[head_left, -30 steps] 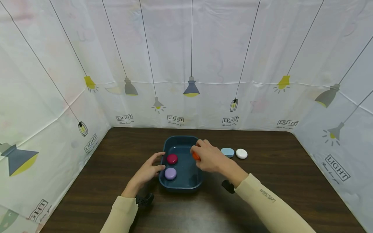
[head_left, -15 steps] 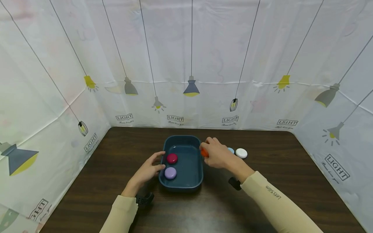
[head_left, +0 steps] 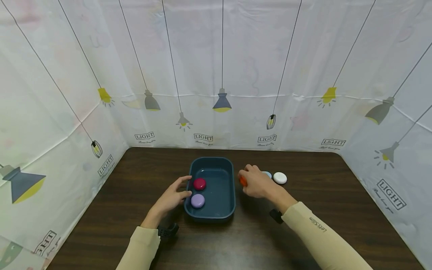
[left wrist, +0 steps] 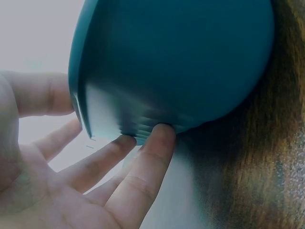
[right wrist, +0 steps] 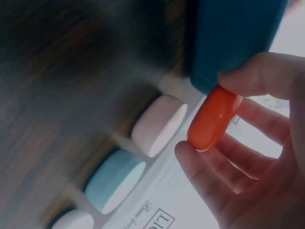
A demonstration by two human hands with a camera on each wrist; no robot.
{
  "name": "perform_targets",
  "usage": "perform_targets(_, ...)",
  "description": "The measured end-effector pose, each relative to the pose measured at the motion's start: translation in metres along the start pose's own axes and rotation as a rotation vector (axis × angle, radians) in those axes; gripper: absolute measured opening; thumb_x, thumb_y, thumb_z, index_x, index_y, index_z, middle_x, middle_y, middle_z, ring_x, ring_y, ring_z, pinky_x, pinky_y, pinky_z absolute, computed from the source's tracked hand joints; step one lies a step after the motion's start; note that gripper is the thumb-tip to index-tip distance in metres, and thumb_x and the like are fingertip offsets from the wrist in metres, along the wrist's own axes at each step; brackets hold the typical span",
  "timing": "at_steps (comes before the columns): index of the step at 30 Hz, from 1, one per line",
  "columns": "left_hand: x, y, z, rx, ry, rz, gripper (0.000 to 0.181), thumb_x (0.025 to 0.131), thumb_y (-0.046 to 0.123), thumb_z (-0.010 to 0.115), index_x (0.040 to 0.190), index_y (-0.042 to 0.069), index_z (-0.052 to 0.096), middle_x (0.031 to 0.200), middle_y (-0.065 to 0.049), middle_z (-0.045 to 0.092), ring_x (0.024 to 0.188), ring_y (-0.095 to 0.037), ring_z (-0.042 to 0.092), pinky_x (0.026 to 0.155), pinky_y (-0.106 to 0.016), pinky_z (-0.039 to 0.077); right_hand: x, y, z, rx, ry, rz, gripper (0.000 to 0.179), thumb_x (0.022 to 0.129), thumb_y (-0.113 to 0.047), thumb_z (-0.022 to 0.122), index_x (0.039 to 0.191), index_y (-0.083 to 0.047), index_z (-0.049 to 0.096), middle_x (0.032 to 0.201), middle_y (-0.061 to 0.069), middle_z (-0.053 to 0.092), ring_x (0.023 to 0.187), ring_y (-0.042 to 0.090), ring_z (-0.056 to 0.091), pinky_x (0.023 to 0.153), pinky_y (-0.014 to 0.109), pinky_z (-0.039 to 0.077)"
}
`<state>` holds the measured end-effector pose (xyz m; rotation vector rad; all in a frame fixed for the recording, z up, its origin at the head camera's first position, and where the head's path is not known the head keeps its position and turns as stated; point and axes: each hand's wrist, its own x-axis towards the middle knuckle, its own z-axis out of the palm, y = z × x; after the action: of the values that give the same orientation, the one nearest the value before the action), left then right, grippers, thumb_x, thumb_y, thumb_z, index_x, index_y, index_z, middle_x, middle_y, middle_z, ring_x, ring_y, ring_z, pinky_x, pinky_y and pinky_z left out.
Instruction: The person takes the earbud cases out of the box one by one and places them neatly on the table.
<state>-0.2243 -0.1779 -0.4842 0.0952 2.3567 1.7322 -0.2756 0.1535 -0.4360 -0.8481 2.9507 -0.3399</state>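
Observation:
My left hand (head_left: 172, 193) rests against the left side of a dark blue rectangular bin (head_left: 210, 219); in the left wrist view its fairly straight fingertips touch the outer wall. A crimson glossy disc (head_left: 199, 183) and a lilac disc (head_left: 197, 201) lie inside, near the left wall. Just right of the bin, my right hand (head_left: 258, 184) pinches a glossy orange rounded piece (right wrist: 212, 119) between thumb and fingers. Beyond it, the right wrist view has a pale pink piece (right wrist: 159, 125), which the hand hides in the head view.
A light blue oblong piece (head_left: 268, 174), partly hidden by the right hand, and a white round piece (head_left: 280, 177) lie on the dark wooden table (head_left: 303, 213). A white lamp-print sheet (head_left: 243, 75) encloses the table's back and sides.
My right hand has moved right with the orange piece, from over the bin past its right rim to beside it. The left hand and the two discs have stayed put.

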Motion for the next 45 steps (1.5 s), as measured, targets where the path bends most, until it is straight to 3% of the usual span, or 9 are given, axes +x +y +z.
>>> perform_targets(17,0.002,-0.004,0.0,0.002,-0.002,0.005,0.055,0.1,0.013,0.06,0.153,0.018,0.044,0.151,-0.02,0.042,0.128,-0.039,0.052,0.097,-0.054,0.052,-0.004,0.011,0.029,-0.039,-0.05,0.012,0.05,0.081,-0.016,0.076,0.128,-0.006,0.063,0.121,0.018,0.056,0.104,0.032,0.053,0.071,0.047,0.055)
perform_targets(23,0.002,-0.003,0.0,-0.001,0.002,-0.004,0.055,0.1,0.013,0.06,0.153,0.019,0.045,0.151,-0.019,0.042,0.128,-0.038,0.052,0.097,-0.054,0.052,-0.004,0.013,0.037,-0.047,-0.039,0.004,0.046,0.077,-0.016,0.078,0.121,-0.007,0.065,0.114,0.016,0.056,0.099,0.031,0.053,0.07,0.049,0.054)
perform_targets(34,0.002,-0.003,0.0,-0.008,0.007,-0.005,0.055,0.101,0.014,0.06,0.153,0.019,0.044,0.152,-0.019,0.041,0.126,-0.037,0.054,0.096,-0.052,0.053,-0.004,0.01,0.035,-0.043,-0.049,0.011,0.047,0.081,-0.017,0.079,0.125,-0.007,0.064,0.118,0.016,0.056,0.101,0.031,0.053,0.076,0.05,0.054)
perform_targets(45,0.002,-0.003,0.0,-0.006,0.003,-0.004,0.055,0.101,0.014,0.059,0.153,0.019,0.044,0.153,-0.019,0.04,0.129,-0.038,0.052,0.096,-0.053,0.053,-0.005,0.009,0.024,-0.026,-0.033,-0.001,0.04,0.082,-0.015,0.075,0.12,-0.008,0.067,0.115,0.015,0.058,0.1,0.031,0.054,0.071,0.047,0.054)
